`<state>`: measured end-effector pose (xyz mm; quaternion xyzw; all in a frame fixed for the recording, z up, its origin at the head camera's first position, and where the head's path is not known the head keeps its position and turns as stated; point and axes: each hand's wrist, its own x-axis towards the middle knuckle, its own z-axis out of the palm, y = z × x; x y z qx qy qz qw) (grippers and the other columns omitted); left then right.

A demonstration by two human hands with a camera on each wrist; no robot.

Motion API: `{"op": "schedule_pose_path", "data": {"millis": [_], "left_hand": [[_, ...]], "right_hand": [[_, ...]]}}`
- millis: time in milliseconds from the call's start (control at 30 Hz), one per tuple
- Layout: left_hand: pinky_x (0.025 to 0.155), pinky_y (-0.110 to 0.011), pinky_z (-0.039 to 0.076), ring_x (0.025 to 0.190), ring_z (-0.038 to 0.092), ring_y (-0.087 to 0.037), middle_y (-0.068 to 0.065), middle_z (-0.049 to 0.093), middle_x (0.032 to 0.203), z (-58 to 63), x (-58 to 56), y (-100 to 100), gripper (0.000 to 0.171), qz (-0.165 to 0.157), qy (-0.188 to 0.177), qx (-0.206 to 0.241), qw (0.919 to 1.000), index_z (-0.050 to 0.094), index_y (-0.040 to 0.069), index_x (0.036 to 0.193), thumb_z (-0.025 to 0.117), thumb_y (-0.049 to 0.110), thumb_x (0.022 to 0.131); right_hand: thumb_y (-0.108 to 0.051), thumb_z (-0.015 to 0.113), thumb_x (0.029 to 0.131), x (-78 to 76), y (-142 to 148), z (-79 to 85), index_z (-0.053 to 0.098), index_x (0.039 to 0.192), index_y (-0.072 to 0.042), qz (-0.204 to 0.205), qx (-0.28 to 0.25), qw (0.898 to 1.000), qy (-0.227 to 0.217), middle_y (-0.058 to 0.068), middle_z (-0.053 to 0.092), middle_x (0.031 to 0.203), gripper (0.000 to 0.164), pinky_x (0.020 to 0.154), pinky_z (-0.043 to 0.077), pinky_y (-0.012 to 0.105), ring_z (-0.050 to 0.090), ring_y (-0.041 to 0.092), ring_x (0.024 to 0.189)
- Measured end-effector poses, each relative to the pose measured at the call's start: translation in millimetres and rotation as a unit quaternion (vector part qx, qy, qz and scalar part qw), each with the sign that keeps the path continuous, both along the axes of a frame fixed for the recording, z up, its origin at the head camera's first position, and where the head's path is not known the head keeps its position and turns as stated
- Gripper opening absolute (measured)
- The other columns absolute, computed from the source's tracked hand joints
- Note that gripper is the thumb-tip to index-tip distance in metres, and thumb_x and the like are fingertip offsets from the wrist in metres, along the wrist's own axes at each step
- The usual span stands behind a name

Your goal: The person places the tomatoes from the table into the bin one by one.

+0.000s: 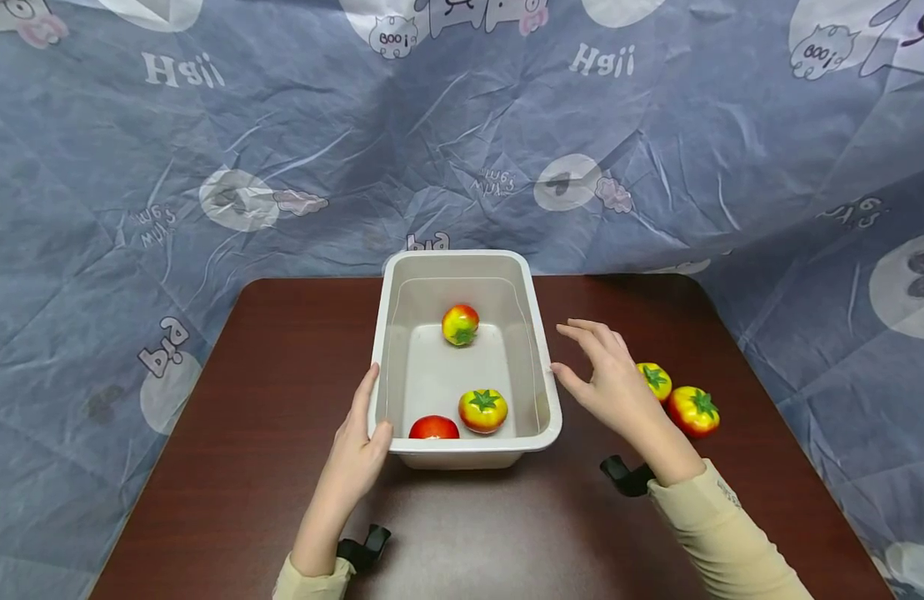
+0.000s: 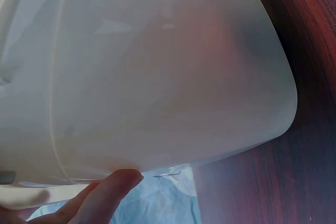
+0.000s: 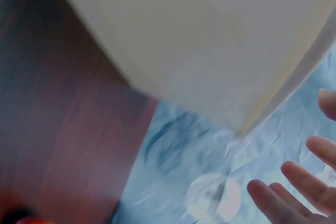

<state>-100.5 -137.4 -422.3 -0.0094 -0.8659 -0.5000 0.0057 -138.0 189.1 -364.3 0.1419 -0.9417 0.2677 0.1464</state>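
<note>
Apparently loading bin [image 1: 435, 375], gripping its rim [image 1: 469, 446] with left hand [image 1: 357, 454], holding right hand [image 1: 611, 379] relaxed, empty alongside, probably needing to grasp tomatoes [image 1: 693, 412] right of it.

Bin [image 1: 439, 375] is showing pale grey, tomatoes [image 1: 483, 411] mostly red, yellow and green, table [image 1: 244, 433] red-brown, cloth [image 1: 417, 125] blue and white, cartoon-patterned.

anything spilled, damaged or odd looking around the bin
Nothing looks spilled or damaged. One small oddity: the red tomato in the bin, at its near left, shows no green, unlike the yellow-red tomato beside it. The red one may just be turned; the near rim hides part of it.
</note>
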Motion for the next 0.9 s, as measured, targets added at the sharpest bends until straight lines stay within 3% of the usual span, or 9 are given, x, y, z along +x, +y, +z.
{"op": "schedule_pose_path", "data": {"millis": [200,367,900], "left_hand": [[0.108,-0.059,0.035,0.141,0.040,-0.030,-0.003,0.030,0.160,0.3,-1.1,0,0.077,-0.005,-0.003,-0.004,1.0000,0.018,0.036,0.157,0.041,0.009,0.088],[0.109,-0.059,0.034,0.143,0.038,-0.029,-0.002,0.029,0.161,-0.6,-0.2,0,0.077,-0.004,-0.006,-0.007,0.9999,0.017,0.038,0.157,0.040,0.009,0.089],[0.107,-0.058,0.036,0.138,0.043,-0.030,-0.005,0.032,0.159,0.1,0.2,1,0.077,-0.006,-0.002,-0.008,0.9999,0.018,0.034,0.157,0.041,0.009,0.089]], "right_hand": [[-0.015,0.070,0.087,4.5,34,-13.6,0.053,0.135,0.001,-0.038,0.024,0.998,-0.033,0.024,0.050,0.135,0.053,0.095,0.044,0.060,0.046,0.042,0.118],[-0.016,0.067,0.089,4.4,54,-22.1,0.050,0.137,0.001,-0.063,0.031,0.995,-0.075,0.027,0.047,0.136,0.054,0.101,0.038,0.064,0.041,0.048,0.123],[-0.022,0.065,0.091,-12.3,88,-45.2,0.043,0.142,0.002,-0.099,0.052,0.979,-0.172,0.033,0.039,0.140,0.061,0.101,0.034,0.067,0.032,0.053,0.126]]}}
